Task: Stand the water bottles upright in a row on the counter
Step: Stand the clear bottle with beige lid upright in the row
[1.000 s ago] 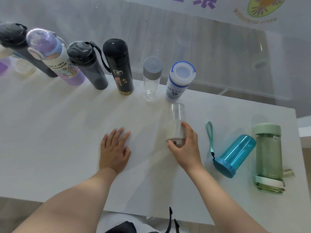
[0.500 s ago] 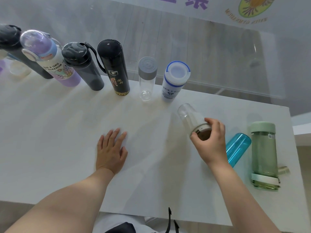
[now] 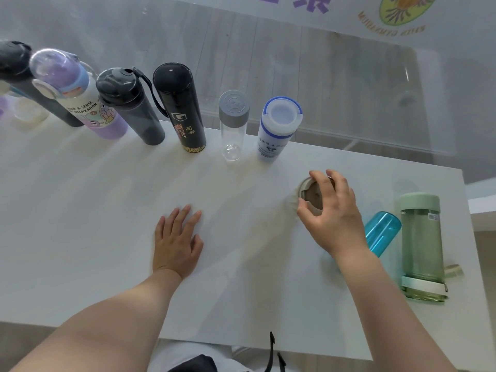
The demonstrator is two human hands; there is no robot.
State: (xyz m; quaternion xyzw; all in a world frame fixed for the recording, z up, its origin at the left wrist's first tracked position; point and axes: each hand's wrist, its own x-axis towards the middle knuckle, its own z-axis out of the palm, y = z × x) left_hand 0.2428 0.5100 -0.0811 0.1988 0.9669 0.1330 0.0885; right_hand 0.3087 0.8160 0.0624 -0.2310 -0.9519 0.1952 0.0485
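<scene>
Water bottles are seen along a white counter [image 3: 80,237], and one clear bottle [image 3: 312,196] is gripped at its top end by the right hand [image 3: 332,213]. The fingers [image 3: 318,178] and thumb are curled around the rim of its round end, which faces the camera; the body below is mostly hidden, so whether it stands fully on the counter cannot be told. The left hand [image 3: 175,237] is laid flat on the counter, palm down, fingers loosely together, nothing held.

Just right of the right hand, a blue bottle [image 3: 382,232] is seen lying on its side, partly covered by the wrist. Beside it, a green bottle [image 3: 421,242] is also lying down, its pale cap pointing away from the person.

Along the far edge, a row of upright bottles is shown: a white bottle with a blue-ringed lid [image 3: 277,127] nearest the held one, then a clear bottle with a grey cap [image 3: 233,122], a black flask [image 3: 179,108], a dark bottle with a strap [image 3: 128,106], a purple-lidded bottle [image 3: 77,92] and a black-capped bottle [image 3: 16,63] at the left edge.
</scene>
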